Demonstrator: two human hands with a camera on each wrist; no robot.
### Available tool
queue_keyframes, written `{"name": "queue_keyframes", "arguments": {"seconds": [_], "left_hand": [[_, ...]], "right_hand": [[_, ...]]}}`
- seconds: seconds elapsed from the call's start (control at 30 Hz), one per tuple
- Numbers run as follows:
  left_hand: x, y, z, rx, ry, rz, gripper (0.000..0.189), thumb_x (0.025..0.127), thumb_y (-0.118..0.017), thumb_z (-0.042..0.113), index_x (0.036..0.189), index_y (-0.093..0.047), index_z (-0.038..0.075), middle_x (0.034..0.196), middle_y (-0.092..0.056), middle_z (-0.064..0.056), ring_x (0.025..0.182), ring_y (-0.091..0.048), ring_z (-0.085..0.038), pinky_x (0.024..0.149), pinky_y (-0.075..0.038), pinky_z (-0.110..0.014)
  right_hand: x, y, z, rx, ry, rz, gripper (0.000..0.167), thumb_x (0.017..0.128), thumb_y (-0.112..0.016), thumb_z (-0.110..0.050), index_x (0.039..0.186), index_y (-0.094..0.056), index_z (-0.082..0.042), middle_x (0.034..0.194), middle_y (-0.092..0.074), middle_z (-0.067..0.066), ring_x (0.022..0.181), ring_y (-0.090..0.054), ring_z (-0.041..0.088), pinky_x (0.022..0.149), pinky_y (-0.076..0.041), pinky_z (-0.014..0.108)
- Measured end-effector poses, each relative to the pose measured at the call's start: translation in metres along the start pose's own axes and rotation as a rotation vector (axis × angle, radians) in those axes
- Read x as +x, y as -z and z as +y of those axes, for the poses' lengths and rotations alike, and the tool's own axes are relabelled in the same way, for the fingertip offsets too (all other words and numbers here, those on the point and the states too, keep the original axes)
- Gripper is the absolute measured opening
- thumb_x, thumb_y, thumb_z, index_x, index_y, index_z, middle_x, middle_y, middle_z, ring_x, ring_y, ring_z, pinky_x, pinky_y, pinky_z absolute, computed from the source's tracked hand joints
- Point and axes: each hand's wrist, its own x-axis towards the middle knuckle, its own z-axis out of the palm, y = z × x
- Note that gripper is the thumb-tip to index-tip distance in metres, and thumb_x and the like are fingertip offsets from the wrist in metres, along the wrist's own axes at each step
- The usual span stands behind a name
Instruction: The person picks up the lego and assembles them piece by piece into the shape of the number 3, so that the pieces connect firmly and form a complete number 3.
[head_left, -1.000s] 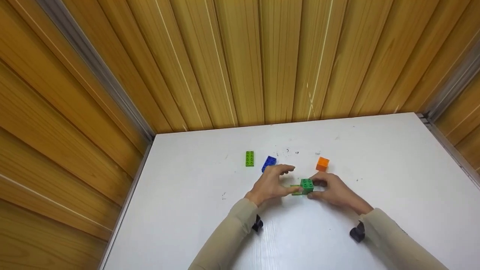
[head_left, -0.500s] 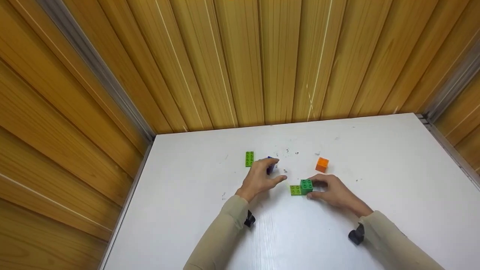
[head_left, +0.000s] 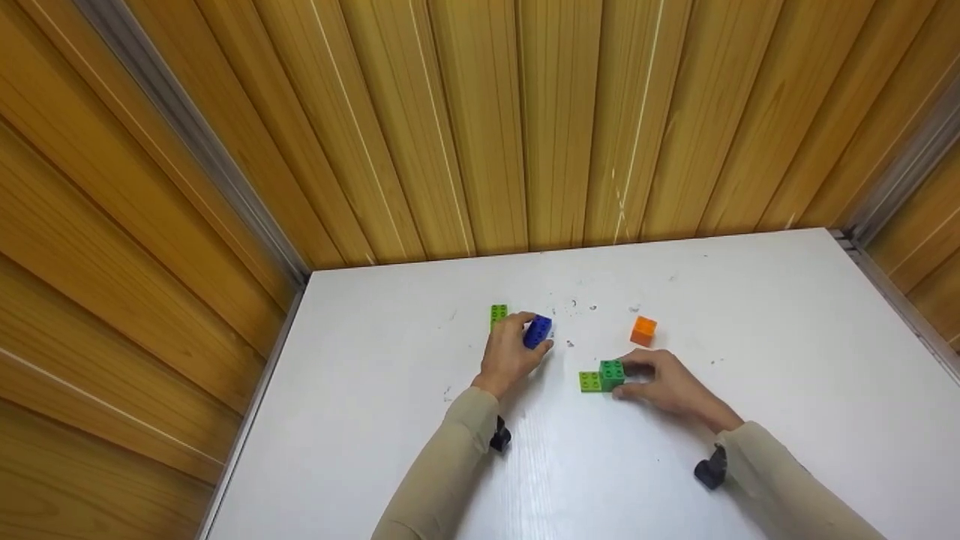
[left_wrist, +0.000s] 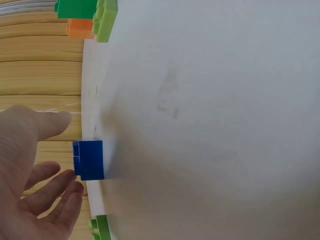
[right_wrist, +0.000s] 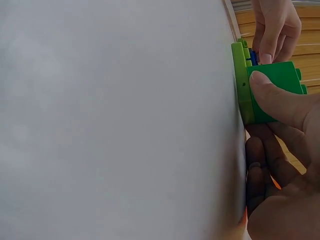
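My left hand (head_left: 510, 356) is around a blue brick (head_left: 538, 331), fingers on its far left side and thumb near its close end. In the left wrist view the thumb stands apart from the blue brick (left_wrist: 91, 159), while the fingertips are right at its lower edge. My right hand (head_left: 664, 382) pinches a dark green brick (head_left: 611, 375), studs up, by its right part. In the right wrist view the thumb lies on the side of the green brick (right_wrist: 280, 77). This brick sits on the right part of a thin lime plate brick (head_left: 589, 381), whose left studs show.
An orange brick (head_left: 643, 331) lies beyond my right hand. Another lime brick (head_left: 499, 313) lies behind my left hand, partly covered by it. The white table (head_left: 360, 450) ends at a wood-patterned wall (head_left: 480, 150).
My left hand has drawn away from the green brick and lime plate, moving left to the blue brick. The right hand stays at the green brick.
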Motion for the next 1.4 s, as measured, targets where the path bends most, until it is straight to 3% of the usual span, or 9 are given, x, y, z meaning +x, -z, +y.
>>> {"name": "queue_keyframes", "arguments": {"seconds": [0.5,0.7,0.9,1.17,1.4], "left_hand": [[0.012,-0.018,0.006,0.12,0.055,0.052,0.052,0.089,-0.088,0.026,0.131,-0.071,-0.001,0.117,-0.075,-0.014,0.107,-0.071,-0.022,0.096,-0.061,-0.037],[0.014,-0.021,0.008,0.177,0.076,0.052,0.05,0.09,-0.088,0.03,0.13,-0.073,0.004,0.119,-0.073,-0.012,0.112,-0.07,-0.023,0.101,-0.059,-0.038],[0.017,-0.024,0.006,0.158,0.097,0.06,0.049,0.092,-0.087,0.031,0.131,-0.074,0.004,0.121,-0.072,-0.012,0.115,-0.069,-0.023,0.105,-0.057,-0.039],[0.019,-0.024,0.007,0.142,0.086,0.067,0.039,0.092,-0.086,0.023,0.125,-0.077,0.004,0.116,-0.073,-0.012,0.111,-0.071,-0.024,0.102,-0.059,-0.037],[0.017,-0.021,0.009,0.117,0.098,0.034,0.037,0.094,-0.085,0.02,0.127,-0.076,0.004,0.117,-0.072,-0.012,0.114,-0.07,-0.024,0.104,-0.058,-0.037]], "right_hand": [[-0.001,0.003,0.0,0.007,0.016,-0.006,0.047,0.085,-0.091,-0.031,0.127,-0.077,-0.014,0.121,-0.076,0.001,0.114,-0.065,0.023,0.108,-0.048,0.052],[-0.001,0.003,0.0,0.013,0.023,-0.012,0.047,0.085,-0.092,-0.031,0.126,-0.077,-0.014,0.12,-0.076,0.001,0.114,-0.065,0.022,0.107,-0.048,0.05],[0.0,0.003,0.001,0.011,0.033,-0.013,0.047,0.085,-0.091,-0.03,0.127,-0.077,-0.014,0.12,-0.076,0.002,0.114,-0.066,0.024,0.108,-0.048,0.053],[0.0,0.003,0.0,0.028,0.029,-0.019,0.046,0.086,-0.091,-0.029,0.127,-0.078,-0.014,0.121,-0.077,0.001,0.114,-0.065,0.022,0.107,-0.048,0.05],[0.0,0.002,0.001,0.021,-0.007,-0.019,0.046,0.086,-0.091,-0.031,0.128,-0.077,-0.016,0.123,-0.075,0.001,0.117,-0.065,0.024,0.111,-0.046,0.055]]}}
